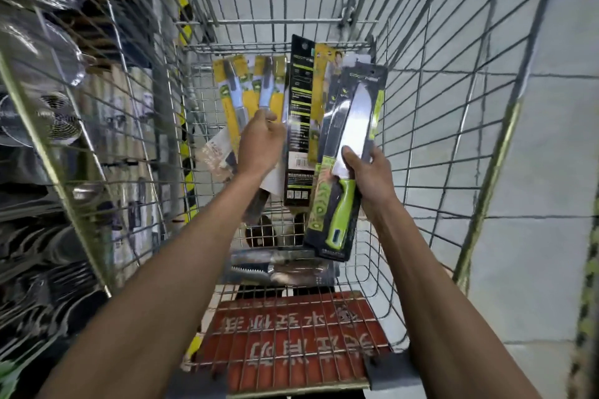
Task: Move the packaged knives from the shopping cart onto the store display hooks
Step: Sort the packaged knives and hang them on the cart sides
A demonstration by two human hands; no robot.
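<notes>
Both my arms reach down into a wire shopping cart [431, 146]. My right hand [369, 176] grips a green-handled knife on a black card [348, 152] by its right edge, thumb on the blade's blister. My left hand [259, 142] holds a fan of packages: yellow-carded small knives [252, 87] and a long black card turned back side up [299, 113]. Another yellow card [324, 74] shows between the black ones. More packaged knives [282, 266] lie on the cart floor below.
A red child-seat flap with white characters [291, 337] lies at the cart's near end. Store shelving with metal strainers and kitchenware [48, 107] runs along the left, outside the cart wall. Pale tiled floor [551, 107] shows to the right.
</notes>
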